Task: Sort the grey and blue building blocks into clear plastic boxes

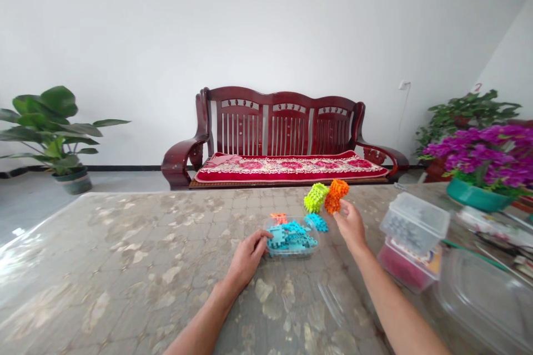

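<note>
On the table stands a clear plastic box [293,253] filled with blue interlocking building blocks [293,237]. My left hand [250,250] is closed at the box's left end, thumb and fingers over its rim beside a flat blue block. With its fingertips my right hand [350,223] grips an orange structure of interlocking blocks [336,197], upright behind and right of the box. Just left of that is a similar lime-green structure [316,197]. Some joined blue blocks [317,222] lie behind the box's right end, and a few small orange blocks [278,218] behind its left part.
Stacked to the right are a clear box of grey pieces [414,219] and a box of dark red pieces [408,266]. A large clear lid [487,294] lies nearby. Purple flowers in a teal pot [478,197] stand farther back. A wooden bench [179,158] is beyond the table.
</note>
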Action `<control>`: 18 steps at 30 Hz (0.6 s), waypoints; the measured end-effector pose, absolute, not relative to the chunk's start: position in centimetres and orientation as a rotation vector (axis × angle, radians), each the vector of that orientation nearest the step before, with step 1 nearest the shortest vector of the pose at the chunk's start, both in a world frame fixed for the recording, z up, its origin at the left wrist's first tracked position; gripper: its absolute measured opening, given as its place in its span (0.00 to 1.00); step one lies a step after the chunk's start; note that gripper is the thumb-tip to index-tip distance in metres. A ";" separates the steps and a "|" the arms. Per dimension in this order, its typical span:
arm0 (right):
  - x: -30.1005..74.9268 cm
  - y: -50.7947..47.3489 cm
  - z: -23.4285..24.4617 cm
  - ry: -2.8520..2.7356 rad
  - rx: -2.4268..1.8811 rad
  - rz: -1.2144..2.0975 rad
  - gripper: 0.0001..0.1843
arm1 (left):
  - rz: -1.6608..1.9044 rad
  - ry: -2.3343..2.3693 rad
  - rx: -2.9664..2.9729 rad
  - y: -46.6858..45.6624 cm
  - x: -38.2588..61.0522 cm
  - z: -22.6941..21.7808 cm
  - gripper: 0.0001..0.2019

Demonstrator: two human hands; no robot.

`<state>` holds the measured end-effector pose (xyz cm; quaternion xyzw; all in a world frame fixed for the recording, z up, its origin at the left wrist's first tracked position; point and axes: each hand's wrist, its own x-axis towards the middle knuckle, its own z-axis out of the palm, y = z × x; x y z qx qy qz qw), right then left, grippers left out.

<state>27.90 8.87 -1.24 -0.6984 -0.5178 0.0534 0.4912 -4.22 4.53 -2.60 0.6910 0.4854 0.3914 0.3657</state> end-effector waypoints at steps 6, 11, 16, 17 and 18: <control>28.5 10.1 -5.1 -1.383 -1.749 0.307 0.34 | 1.009 1.233 1.768 4.5 -4.2 -2.6 0.17; 27.5 10.3 -6.4 -1.524 -1.723 0.323 0.37 | 1.001 1.232 1.762 4.5 -4.3 -2.6 0.17; 26.3 9.9 -4.5 -1.749 -1.754 0.343 0.42 | 0.997 1.234 1.771 4.5 -4.2 -2.6 0.16; 25.9 9.7 -4.0 -1.808 -1.785 0.325 0.42 | 0.996 1.234 1.770 4.5 -4.2 -2.5 0.17; 25.6 9.6 -3.5 -1.861 -1.821 0.293 0.42 | 0.996 1.234 1.769 4.5 -4.2 -2.5 0.17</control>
